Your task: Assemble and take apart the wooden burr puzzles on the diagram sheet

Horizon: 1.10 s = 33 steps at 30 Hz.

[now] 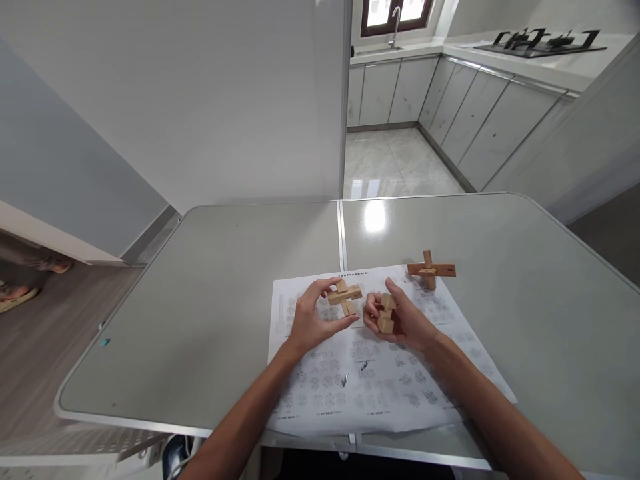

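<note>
My left hand (313,319) pinches a small wooden cross of interlocked puzzle bars (345,296) between thumb and fingers, just above a printed instruction sheet (370,380). My right hand (400,321) is curled around a short notched wooden block (386,313), held upright close to the cross. A second assembled wooden cross (431,269) stands on the sheet's far right corner, a hand's width beyond my right hand.
The sheet lies on a grey folding table (210,307) with a metal seam down its middle. A white wall panel (225,100) rises behind the table. Beyond it are kitchen cabinets (450,100) and a tiled floor. Sandalled feet (20,287) show at far left.
</note>
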Tool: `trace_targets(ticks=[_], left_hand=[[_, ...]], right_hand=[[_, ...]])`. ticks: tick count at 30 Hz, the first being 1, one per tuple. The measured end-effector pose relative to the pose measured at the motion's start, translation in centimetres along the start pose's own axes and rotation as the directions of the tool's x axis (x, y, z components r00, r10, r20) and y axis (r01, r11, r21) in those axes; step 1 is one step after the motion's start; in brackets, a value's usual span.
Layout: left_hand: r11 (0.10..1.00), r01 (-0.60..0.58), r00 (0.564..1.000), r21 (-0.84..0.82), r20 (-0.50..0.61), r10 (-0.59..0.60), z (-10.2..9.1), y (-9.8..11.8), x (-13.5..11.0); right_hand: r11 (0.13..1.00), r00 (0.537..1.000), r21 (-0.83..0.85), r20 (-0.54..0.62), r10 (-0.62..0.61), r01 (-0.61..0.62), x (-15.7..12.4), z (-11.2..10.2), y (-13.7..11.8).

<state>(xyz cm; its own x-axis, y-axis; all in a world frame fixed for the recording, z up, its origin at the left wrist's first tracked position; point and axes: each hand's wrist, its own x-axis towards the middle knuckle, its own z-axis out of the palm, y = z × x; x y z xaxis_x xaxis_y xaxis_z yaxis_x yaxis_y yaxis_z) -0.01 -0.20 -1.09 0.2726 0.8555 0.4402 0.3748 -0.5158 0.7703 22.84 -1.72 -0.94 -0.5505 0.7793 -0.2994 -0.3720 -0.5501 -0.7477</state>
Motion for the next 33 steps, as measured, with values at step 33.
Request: trace_targets(ticks=[33], left_hand=[[0.994,0.099,0.989,-0.052,0.116,-0.092,-0.1,0.3,0.0]], right_hand=[[0.735,0.828,-0.61,-0.22,-0.516,0.297,0.0,0.3,1.0]])
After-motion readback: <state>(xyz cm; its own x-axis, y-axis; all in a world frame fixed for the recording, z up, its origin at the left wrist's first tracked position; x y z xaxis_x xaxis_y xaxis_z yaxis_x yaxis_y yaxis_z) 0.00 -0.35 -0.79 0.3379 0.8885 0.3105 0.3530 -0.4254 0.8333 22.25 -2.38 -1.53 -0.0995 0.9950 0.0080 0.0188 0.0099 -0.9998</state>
